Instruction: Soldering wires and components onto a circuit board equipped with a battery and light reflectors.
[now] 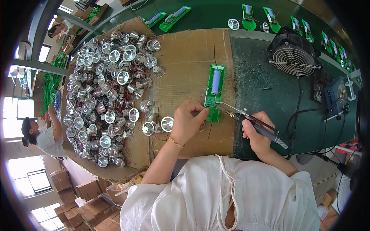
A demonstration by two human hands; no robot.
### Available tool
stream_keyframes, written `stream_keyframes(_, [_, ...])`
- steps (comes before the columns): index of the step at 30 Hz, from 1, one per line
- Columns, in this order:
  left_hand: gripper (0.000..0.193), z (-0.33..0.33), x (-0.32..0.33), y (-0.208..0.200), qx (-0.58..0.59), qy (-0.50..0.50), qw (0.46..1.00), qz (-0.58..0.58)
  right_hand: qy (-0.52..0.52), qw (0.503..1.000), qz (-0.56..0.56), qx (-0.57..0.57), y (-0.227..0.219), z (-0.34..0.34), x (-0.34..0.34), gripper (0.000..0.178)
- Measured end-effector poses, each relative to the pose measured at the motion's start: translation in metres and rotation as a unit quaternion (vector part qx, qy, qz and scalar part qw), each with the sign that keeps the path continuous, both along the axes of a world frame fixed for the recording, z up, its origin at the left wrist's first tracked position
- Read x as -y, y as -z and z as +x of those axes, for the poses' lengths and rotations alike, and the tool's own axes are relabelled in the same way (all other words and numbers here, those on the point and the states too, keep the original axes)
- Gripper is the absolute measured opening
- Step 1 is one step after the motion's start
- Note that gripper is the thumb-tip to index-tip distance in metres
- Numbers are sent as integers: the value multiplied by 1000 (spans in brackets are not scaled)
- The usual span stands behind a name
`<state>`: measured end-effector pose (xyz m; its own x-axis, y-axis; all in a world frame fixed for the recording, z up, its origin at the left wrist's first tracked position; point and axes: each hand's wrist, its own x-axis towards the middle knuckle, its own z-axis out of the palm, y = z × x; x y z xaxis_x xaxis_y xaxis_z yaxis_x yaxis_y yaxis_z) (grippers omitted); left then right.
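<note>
A green plastic housing lies lengthwise on the cardboard in front of me. It carries a purple cylindrical battery and, at its near end, a small circuit board. My left hand is closed in a pinch at the board's left edge; what the fingers hold is too small to make out. My right hand grips a soldering iron with a dark handle and a thin tube along it. Its tip end reaches over the board from the right. Beside my left wrist lies a silver reflector cup.
A large heap of silver reflector cups with wires covers the cardboard sheet on the left. A fan and a blue soldering station stand at right. More green housings line the far edge. Two people work at left.
</note>
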<state>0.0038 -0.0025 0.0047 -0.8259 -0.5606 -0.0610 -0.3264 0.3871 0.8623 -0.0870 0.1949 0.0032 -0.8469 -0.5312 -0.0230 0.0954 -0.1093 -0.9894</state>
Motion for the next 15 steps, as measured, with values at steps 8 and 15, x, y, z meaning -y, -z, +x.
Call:
stream_keyframes(8, [15,-3,-7,5,-14,-31,999,-28,-11,996,46,-75,5,-2,-1,14])
stream_keyframes(15, [15,-5,-7,2,1,-38,999,-22,21,999,14,-31,-4,3,1,15])
